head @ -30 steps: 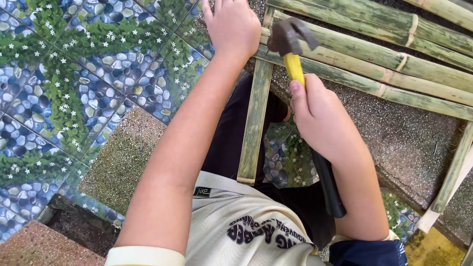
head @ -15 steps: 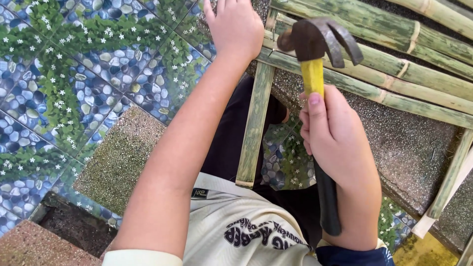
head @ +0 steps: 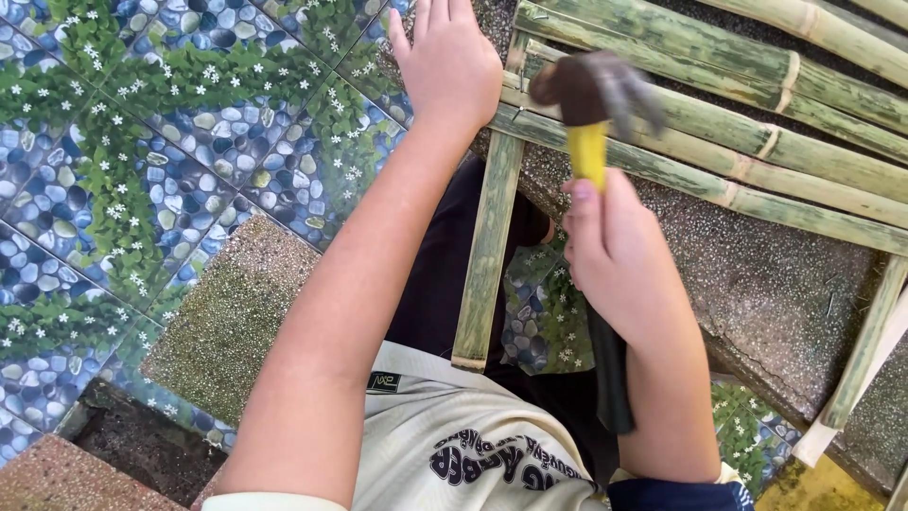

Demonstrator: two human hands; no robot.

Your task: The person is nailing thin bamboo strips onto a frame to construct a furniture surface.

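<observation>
Bright, even daylight, soft shadows only; no glare. Hammer head (head: 591, 90) smeared by motion blur; the right hand (head: 619, 260) gripping it is slightly soft. Floor tiles (head: 142, 142) and bamboo (head: 757, 142) sharp. Mild wide-angle stretch at edges.

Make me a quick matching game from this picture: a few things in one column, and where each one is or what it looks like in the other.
Things:
1. left hand
2. right hand
3. hammer
4. floor tiles

Descriptions:
A. blue pebbles and green leaves
B. gripping the hammer's handle
C. dark head, yellow neck
D. pressed on the bamboo frame

Pairs: 1-D, 2-B, 3-C, 4-A
</observation>
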